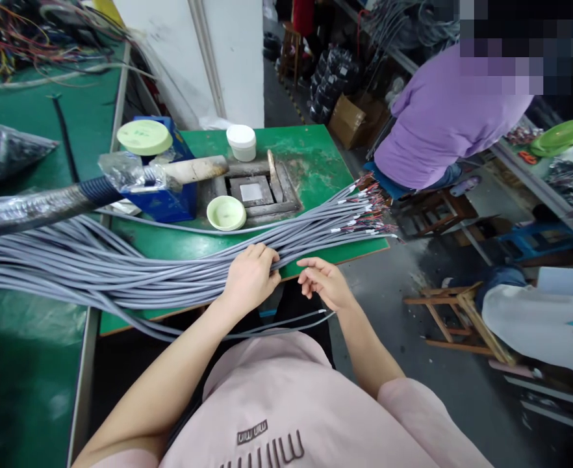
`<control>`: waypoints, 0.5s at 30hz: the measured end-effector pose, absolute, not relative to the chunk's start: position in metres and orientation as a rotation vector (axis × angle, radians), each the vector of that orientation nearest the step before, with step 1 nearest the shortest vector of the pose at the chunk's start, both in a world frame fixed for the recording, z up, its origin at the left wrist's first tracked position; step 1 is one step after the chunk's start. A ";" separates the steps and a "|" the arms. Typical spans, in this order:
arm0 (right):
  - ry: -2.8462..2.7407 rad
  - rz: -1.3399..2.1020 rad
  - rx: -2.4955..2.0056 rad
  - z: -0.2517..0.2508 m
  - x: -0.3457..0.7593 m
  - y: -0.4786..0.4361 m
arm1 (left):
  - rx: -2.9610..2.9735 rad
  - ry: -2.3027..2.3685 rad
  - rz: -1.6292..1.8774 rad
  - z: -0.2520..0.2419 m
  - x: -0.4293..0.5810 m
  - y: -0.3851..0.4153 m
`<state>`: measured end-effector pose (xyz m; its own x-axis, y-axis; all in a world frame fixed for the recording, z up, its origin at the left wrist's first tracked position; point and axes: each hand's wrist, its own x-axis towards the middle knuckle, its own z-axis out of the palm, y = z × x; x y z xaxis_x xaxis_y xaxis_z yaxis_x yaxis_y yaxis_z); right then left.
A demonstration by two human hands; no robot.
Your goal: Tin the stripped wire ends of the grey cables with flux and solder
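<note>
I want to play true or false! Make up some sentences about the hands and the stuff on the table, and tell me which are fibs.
1. The left hand touches the grey cables. True.
2. The right hand holds the white tub. False: the white tub stands on the green table, away from that hand.
3. Thin coloured wires stick out at the cables' right-hand ends. True.
4. The blue box stands on the floor. False: the blue box is on the green table.
5. A person in purple is at the right. True.
</note>
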<state>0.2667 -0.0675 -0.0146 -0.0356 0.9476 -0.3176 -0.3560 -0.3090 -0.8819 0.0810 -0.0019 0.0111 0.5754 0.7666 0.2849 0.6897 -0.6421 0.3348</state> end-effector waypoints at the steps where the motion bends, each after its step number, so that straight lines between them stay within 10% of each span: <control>1: -0.739 1.565 -1.165 -0.015 0.268 -0.067 | 2.574 1.214 0.634 0.013 0.081 -0.002; 15: -0.586 0.624 -0.923 0.059 0.319 -0.075 | 2.516 0.792 0.798 0.015 0.060 -0.022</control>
<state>0.3186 -0.0749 0.0590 0.6795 0.7083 0.1913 -0.2353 0.4574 -0.8576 0.0598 -0.0220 0.0152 0.6792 0.6144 0.4014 0.3965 -0.7674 0.5038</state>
